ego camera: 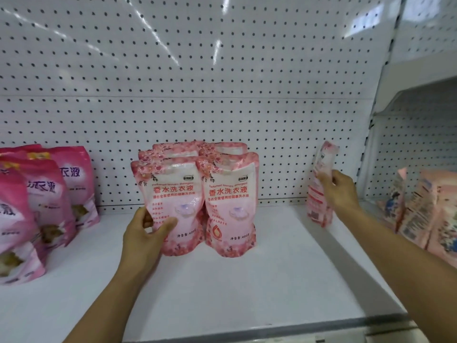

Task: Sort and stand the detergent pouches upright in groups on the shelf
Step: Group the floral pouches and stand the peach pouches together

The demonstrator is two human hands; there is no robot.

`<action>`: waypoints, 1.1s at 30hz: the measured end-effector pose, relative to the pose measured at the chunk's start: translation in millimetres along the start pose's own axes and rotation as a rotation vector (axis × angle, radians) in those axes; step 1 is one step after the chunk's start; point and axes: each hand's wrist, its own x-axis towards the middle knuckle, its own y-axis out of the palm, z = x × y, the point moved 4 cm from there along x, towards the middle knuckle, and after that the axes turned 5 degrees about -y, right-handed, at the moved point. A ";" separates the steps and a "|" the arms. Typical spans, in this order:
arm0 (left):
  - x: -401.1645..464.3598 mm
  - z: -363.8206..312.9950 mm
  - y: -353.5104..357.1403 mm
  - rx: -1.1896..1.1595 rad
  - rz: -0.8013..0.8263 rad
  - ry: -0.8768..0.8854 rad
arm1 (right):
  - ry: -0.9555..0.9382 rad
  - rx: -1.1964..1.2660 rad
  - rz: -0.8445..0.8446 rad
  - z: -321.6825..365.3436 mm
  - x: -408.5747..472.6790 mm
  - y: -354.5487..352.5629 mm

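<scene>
- The white shelf (222, 293) is closest to us, and its front part is bare.
- The left hand (144, 237) is a little farther in. Its thumb and fingers are curled around the lower left side of the front left pouch (170, 206), and the pouch stands up straight.
- The front right pouch (231, 209) stands touching that pouch on its right side. No hand is on it.
- Behind these two, more light pink pouches (197, 151) stand in rows. I can count about four tops back there, so the group has about six, but the back ones are mostly hidden.
- To the right of that group, well apart from it, the right hand (340, 191) holds one more light pink pouch (320, 186). The fingers are clamped around its edge. It is turned sideways to us and seems lifted off the shelf.
- To the left of the group stand the dark pink bags (49, 199). I see about four, all upright.
- Far to the right of the group are peach-colored pouches (425, 211), about three, on the next shelf over. They are blurry.
- At the back is the white wall with holes (222, 82).
- I think the job is mostly done. The pouch in the right hand has yet to join its group.
</scene>
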 end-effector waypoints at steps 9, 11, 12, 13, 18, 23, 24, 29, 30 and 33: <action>0.7 0.1 1.4 0.010 0.001 -0.004 | 0.122 0.406 0.186 -4.7 -42.5 -19.6; -0.4 0.0 1.6 -0.004 0.010 -0.015 | 0.070 0.443 0.197 3.6 -60.7 -21.2; -1.2 -0.1 1.7 -0.003 0.009 -0.011 | 0.025 0.425 0.178 9.5 -71.2 -23.8; -2.5 -0.9 1.9 0.004 0.005 -0.001 | -0.044 0.358 0.148 17.2 -82.1 -27.4; -6.5 -3.0 1.0 -0.005 0.004 0.013 | -0.402 -0.110 0.057 58.5 -130.2 -26.9; -7.5 -2.9 -1.2 -0.017 0.025 0.017 | -0.363 0.077 0.171 93.4 -171.8 2.9; -7.6 -2.7 -1.7 -0.014 0.028 0.019 | -0.337 0.197 0.256 99.6 -179.7 7.5; -8.0 -1.7 -1.8 -0.039 0.047 0.007 | -0.281 0.134 0.282 82.3 -188.0 4.0; -8.4 -1.7 -1.6 -0.048 0.050 0.005 | -0.197 0.074 0.317 71.1 -184.5 5.4; -8.6 -3.0 -1.6 -0.033 0.042 0.016 | 0.083 0.190 0.656 48.0 -181.1 25.1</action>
